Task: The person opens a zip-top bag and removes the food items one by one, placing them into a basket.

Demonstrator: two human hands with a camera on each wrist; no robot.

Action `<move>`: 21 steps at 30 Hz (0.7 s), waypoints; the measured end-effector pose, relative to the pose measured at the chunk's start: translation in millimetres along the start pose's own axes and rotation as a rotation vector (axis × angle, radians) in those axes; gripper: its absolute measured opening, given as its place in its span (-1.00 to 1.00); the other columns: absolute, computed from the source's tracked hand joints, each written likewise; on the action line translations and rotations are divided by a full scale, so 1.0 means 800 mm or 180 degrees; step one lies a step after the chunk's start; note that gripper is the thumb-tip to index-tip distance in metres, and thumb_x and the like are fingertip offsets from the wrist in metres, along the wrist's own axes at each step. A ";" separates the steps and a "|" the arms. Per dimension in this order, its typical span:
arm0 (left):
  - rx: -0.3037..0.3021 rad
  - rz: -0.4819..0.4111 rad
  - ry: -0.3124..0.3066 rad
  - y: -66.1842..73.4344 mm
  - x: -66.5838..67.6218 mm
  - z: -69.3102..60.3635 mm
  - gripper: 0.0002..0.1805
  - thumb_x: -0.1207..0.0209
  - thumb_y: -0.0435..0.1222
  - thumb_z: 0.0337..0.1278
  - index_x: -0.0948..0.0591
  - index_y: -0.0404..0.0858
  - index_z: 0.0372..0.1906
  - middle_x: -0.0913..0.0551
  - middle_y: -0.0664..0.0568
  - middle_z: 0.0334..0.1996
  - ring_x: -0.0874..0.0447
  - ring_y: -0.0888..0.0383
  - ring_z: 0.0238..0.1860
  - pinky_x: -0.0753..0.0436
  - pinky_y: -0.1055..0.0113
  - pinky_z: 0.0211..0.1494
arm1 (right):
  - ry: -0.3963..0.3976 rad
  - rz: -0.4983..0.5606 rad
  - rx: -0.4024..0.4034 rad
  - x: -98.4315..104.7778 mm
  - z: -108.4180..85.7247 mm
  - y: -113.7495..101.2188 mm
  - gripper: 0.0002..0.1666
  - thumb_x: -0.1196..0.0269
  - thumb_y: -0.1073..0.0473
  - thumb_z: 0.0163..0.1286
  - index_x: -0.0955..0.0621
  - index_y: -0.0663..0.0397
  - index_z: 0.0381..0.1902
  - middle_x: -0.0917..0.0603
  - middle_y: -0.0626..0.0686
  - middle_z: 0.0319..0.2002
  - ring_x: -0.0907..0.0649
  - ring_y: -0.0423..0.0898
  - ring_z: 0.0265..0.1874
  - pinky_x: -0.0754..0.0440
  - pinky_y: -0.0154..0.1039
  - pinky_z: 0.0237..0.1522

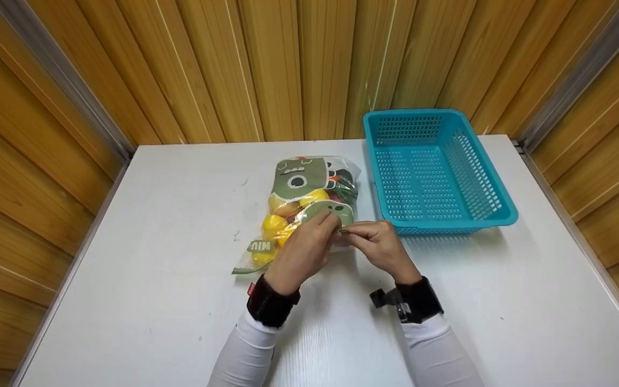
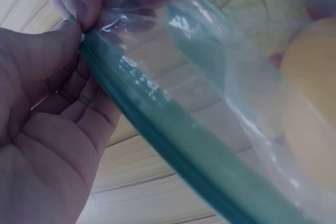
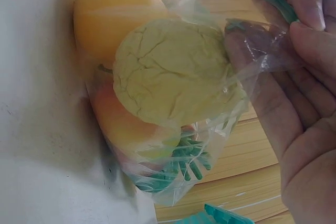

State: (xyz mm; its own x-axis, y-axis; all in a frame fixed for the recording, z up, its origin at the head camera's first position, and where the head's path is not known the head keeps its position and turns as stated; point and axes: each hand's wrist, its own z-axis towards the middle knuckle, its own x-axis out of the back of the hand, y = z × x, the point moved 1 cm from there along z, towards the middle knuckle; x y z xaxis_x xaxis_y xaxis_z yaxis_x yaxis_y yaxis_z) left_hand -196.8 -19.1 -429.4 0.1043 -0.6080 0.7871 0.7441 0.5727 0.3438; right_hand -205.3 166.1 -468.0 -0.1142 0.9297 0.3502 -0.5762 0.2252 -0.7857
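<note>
A clear zip bag [image 1: 297, 185] with a green cartoon print lies on the white table, full of what look like play fruits and vegetables. My left hand [image 1: 305, 246] pinches the bag's green zip edge [image 2: 152, 124] between thumb and finger. Close beside it, my right hand [image 1: 380, 248] pinches the same edge near a corner, the fingertips of both hands almost touching. Through the film in the right wrist view show a pale green cabbage-like piece [image 3: 168, 72], an orange round fruit [image 3: 115, 14] and a red-yellow fruit [image 3: 131, 119]. Whether the zip is parted there, I cannot tell.
To the right of the bag, at the back, stands a turquoise perforated basket [image 1: 505, 215] with nothing in it. Wood-patterned panels [image 1: 272, 70] wall in the back and both sides of the white table [image 1: 180, 226].
</note>
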 end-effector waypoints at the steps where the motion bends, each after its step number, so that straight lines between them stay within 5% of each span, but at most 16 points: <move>1: 0.0013 0.0020 0.0000 0.000 0.001 0.000 -0.91 -0.22 -0.50 0.33 -0.55 -0.29 -0.21 -0.54 -0.01 -0.28 -0.57 0.10 -0.23 -0.66 0.30 -0.15 | 0.0004 0.0020 -0.0001 0.000 0.000 -0.001 -0.88 -0.34 0.54 0.27 -0.77 0.47 -0.24 -0.79 0.33 -0.25 -0.71 -0.34 -0.22 -0.64 -0.53 -0.24; 10: -0.0045 0.0252 0.0193 -0.002 0.002 -0.002 -0.87 -0.28 -0.45 0.29 -0.53 -0.27 -0.25 -0.49 0.01 -0.37 -0.51 0.08 -0.38 -0.59 0.24 -0.32 | 0.0073 0.0179 -0.0038 0.002 0.001 -0.001 -0.86 -0.32 0.54 0.28 -0.77 0.47 -0.21 -0.79 0.33 -0.25 -0.73 -0.32 -0.25 -0.66 -0.49 -0.26; 21: -0.0072 0.0231 0.0270 -0.004 0.005 -0.003 -0.89 -0.27 -0.43 0.31 -0.53 -0.29 -0.22 -0.51 -0.02 -0.35 -0.52 0.05 -0.32 -0.60 0.22 -0.23 | 0.0113 0.0321 -0.0073 0.004 0.002 -0.001 -0.84 -0.32 0.54 0.27 -0.75 0.50 -0.19 -0.78 0.35 -0.25 -0.75 -0.31 -0.26 -0.71 -0.43 -0.24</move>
State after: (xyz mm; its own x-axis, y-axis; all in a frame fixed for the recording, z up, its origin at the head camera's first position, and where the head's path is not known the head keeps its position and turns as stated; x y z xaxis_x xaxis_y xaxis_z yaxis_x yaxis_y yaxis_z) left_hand -197.3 -24.6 -428.5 0.2131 -0.6103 0.7629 0.7473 0.6049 0.2752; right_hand -206.2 168.1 -465.6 -0.1417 0.9576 0.2507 -0.5444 0.1361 -0.8277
